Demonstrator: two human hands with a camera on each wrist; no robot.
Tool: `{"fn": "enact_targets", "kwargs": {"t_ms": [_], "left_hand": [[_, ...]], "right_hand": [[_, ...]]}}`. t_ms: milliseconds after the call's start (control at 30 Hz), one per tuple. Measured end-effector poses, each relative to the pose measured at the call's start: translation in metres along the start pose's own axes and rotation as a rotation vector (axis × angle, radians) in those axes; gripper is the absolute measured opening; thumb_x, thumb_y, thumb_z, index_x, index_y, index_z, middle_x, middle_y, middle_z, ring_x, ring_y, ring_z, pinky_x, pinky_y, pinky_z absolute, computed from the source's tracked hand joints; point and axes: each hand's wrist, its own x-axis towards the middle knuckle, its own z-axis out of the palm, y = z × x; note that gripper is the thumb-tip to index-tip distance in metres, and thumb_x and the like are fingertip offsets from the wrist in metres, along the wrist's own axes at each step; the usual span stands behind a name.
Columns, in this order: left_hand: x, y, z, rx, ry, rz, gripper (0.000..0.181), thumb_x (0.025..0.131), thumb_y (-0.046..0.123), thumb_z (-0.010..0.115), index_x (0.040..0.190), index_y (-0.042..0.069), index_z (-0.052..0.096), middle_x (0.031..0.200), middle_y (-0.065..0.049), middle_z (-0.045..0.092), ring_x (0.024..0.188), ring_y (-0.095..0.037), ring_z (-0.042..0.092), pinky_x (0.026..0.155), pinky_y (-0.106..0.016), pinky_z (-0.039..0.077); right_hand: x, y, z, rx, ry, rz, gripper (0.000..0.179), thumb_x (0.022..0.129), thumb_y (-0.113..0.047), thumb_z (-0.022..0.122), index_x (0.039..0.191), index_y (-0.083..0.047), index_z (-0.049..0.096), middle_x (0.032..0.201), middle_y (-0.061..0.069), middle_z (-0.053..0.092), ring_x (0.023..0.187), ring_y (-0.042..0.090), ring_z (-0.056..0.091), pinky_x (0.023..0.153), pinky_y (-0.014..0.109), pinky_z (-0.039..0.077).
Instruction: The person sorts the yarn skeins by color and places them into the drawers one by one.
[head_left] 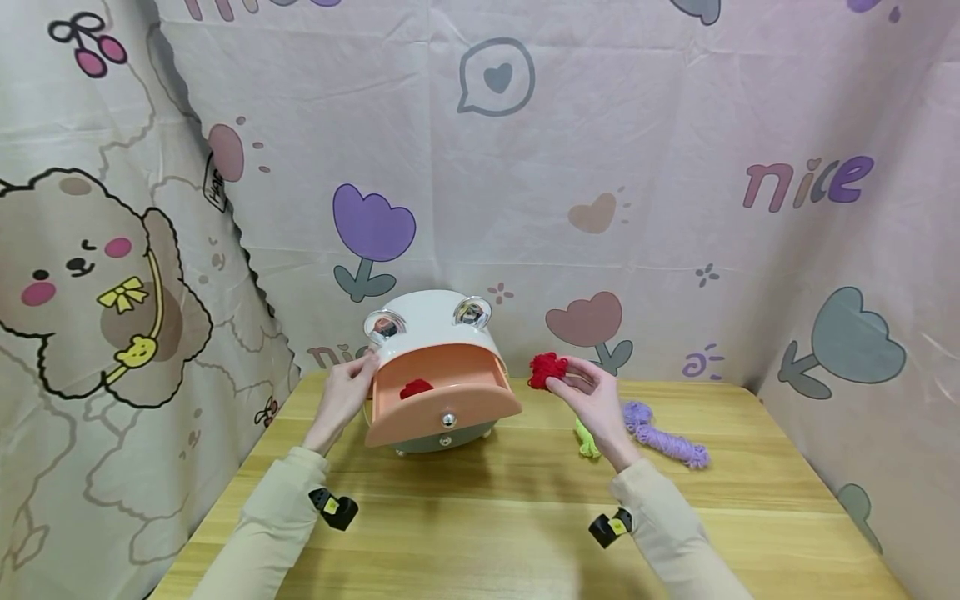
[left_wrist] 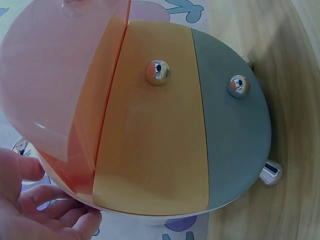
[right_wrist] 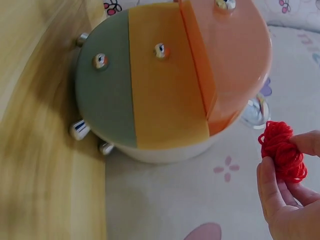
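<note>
A small frog-like drawer box (head_left: 429,321) has a white shell and shiny round eyes. Its pink-orange top drawer (head_left: 444,415) is pulled out, with a piece of red yarn (head_left: 416,388) inside. My left hand (head_left: 347,398) holds the box's left side, fingers bent along the shell's edge in the left wrist view. To the right of the box, my right hand (head_left: 596,404) pinches a small bundle of red yarn (right_wrist: 283,152) between thumb and fingers, apart from the drawer. The yellow middle drawer (left_wrist: 152,125) and grey-green bottom drawer (left_wrist: 232,130) are closed.
Purple yarn bundles (head_left: 667,442) lie on the wooden table (head_left: 465,533) right of my right hand. A yellow-green yarn bundle (head_left: 587,440) lies partly behind that hand. A printed cloth (head_left: 480,192) hangs behind the table.
</note>
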Motion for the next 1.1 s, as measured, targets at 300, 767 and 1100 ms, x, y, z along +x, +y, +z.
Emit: {"fn": "enact_targets", "kwargs": {"t_ms": [300, 767, 1100], "left_hand": [[0.001, -0.001, 0.0, 0.011, 0.01, 0.009, 0.054, 0.108, 0.037, 0.041, 0.149, 0.002, 0.045, 0.157, -0.018, 0.042, 0.141, -0.036, 0.047, 0.117, -0.052, 0.039], [0.002, -0.002, 0.0, 0.012, 0.007, 0.015, 0.053, 0.108, 0.036, 0.042, 0.149, 0.002, 0.044, 0.16, -0.013, 0.037, 0.149, -0.034, 0.036, 0.122, -0.052, 0.032], [0.001, -0.002, -0.001, 0.015, 0.009, 0.02, 0.053, 0.108, 0.036, 0.042, 0.149, 0.002, 0.043, 0.16, -0.012, 0.037, 0.15, -0.034, 0.035, 0.123, -0.051, 0.031]], "right_hand": [[0.007, -0.015, 0.022, 0.007, -0.054, -0.045, 0.041, 0.088, -0.003, 0.074, 0.127, 0.003, 0.063, 0.123, 0.023, 0.069, 0.091, 0.002, 0.07, 0.083, 0.016, 0.058], [0.014, -0.031, 0.046, 0.009, -0.131, -0.065, 0.04, 0.088, -0.004, 0.074, 0.126, 0.002, 0.064, 0.123, 0.024, 0.069, 0.099, 0.015, 0.072, 0.083, 0.017, 0.058], [0.018, -0.037, 0.063, -0.024, -0.159, -0.11, 0.04, 0.088, -0.005, 0.075, 0.125, 0.003, 0.064, 0.123, 0.026, 0.069, 0.104, 0.028, 0.072, 0.087, 0.021, 0.058]]}}
